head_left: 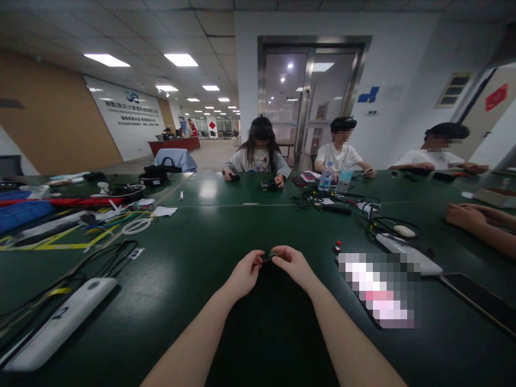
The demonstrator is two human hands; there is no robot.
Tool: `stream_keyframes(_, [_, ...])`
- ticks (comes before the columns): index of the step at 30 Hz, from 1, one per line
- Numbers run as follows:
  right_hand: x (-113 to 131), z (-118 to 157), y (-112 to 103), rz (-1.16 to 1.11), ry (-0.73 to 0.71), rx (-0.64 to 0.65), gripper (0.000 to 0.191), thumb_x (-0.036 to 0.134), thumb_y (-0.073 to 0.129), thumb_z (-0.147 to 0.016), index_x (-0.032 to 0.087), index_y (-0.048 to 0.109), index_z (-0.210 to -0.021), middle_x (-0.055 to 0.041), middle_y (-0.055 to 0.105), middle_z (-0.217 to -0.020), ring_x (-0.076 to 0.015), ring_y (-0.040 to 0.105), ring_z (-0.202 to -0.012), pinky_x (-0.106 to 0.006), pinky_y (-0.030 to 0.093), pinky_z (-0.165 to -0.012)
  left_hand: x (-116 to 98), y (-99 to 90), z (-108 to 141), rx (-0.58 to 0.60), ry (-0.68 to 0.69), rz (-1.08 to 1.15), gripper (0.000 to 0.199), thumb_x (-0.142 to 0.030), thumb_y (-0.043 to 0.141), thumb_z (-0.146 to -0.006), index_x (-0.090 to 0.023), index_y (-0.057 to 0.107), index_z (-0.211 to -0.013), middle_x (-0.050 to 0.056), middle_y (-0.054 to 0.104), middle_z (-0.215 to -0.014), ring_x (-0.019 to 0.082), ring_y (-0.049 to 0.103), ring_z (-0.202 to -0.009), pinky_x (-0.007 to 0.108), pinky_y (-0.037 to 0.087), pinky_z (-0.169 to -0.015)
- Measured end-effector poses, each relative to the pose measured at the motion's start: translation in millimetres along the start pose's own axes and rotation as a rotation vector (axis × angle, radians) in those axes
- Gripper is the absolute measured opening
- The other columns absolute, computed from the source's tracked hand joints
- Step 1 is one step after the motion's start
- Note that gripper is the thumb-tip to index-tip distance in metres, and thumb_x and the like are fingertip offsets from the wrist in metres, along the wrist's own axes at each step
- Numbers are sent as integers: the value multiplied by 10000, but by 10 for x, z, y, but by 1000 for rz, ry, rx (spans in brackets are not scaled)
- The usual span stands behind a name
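Two bare forearms (193, 334) are reaching over one green table (161, 312). Fingers of the left hand (245, 273) and right hand (294, 266) are pinching one small dark object (266, 264) between them; whether it is touching the table cannot be told. Two long white devices (66, 322) are flanking the arms, two water bottles (345, 179) are standing beyond, and three people (261, 157) are sitting opposite.

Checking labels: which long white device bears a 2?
The left device: it bears a black 2; the right device, partly blurred, shows no number.
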State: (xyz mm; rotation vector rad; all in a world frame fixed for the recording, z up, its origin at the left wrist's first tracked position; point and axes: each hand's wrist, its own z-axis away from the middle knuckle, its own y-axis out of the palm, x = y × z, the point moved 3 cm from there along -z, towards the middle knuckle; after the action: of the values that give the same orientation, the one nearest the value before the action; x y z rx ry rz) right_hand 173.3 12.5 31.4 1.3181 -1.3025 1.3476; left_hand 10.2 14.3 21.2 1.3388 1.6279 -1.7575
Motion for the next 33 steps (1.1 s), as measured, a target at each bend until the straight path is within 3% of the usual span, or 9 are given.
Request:
stream_keyframes(4, [16, 28, 86, 197, -14, 118, 239, 279, 593, -688, 207, 592, -916, -15, 624, -871, -160, 565, -801, -334, 425, -751, 5, -2, 1, 0, -6, -1, 374, -122, 400, -777, -228, 440, -1133, 30, 554, -990, 121, 534, -888, 271, 442, -793])
stream_keyframes(9, [37, 39, 87, 309, -15, 99, 245, 286, 583, -693, 211, 584, -926, -13, 616, -881, -156, 558, -783, -329, 425, -734, -1, -14, 6, 6, -25, -2, 355, -166, 391, -791, -233, 444, -1136, 29, 558, -995, 122, 533, -878, 269, 437, -776])
stream_keyframes(15, [-3, 18, 107, 300, -19, 81, 254, 310, 597, -680, 206, 588, -911, -16, 615, -872, -156, 557, -780, -315, 431, -715, -69, -7, -7, 2, -18, -18, 365, -345, 437, -787, -210, 480, -1123, 37, 563, -960, 134, 537, -831, 272, 440, -737])
stream_keyframes(19, [8, 9, 100, 316, -14, 95, 290, 326, 590, -686, 220, 605, -956, -22, 627, -893, -173, 555, -803, -335, 428, -734, -103, 0, -23, 23, 26, -88, 278, -338, 440, -785, -212, 581, -990, 29, 568, -952, 138, 529, -852, 269, 425, -761])
stream_keyframes(24, [34, 20, 58, 213, 14, 109, 317, 315, 583, -695, 223, 605, -997, -29, 629, -960, -182, 555, -877, -339, 409, -797, -73, 6, -33, -9, -51, -112, 250, -315, 434, -788, -219, 580, -967, 13, 582, -952, 134, 532, -861, 259, 421, -760])
stream_keyframes(33, [-105, -33, -28, 98, 102, -42, 287, 366, 487, -752, 210, 598, -965, -45, 612, -888, -153, 532, -709, -276, 421, -572, -176, -64, 12, 10, -39, -193, 232, -298, 408, -788, -199, 587, -899, 26, 581, -924, 139, 535, -827, 266, 418, -748])
